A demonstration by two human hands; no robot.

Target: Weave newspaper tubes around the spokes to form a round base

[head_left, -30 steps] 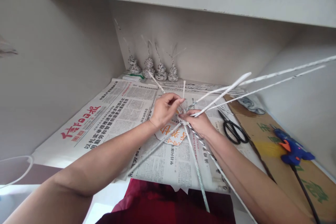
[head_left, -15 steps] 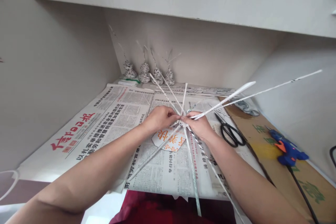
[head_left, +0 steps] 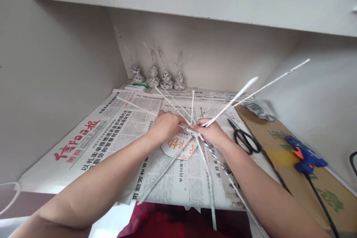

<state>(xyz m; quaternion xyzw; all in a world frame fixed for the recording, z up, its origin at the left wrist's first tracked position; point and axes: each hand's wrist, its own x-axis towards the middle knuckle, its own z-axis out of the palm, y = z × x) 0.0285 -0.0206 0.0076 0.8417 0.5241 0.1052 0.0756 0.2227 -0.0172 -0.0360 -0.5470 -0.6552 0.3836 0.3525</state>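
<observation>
Several white strands fanning between left fingers pinched on one and right fingers gripping their crossing

Scissors, glue gun and woven gourd shapes suggest a craft corner.

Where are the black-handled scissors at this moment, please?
In the head view, the scissors lie on the newspaper, right of centre, between the right hand and the blue glue gun on the cardboard.
</observation>
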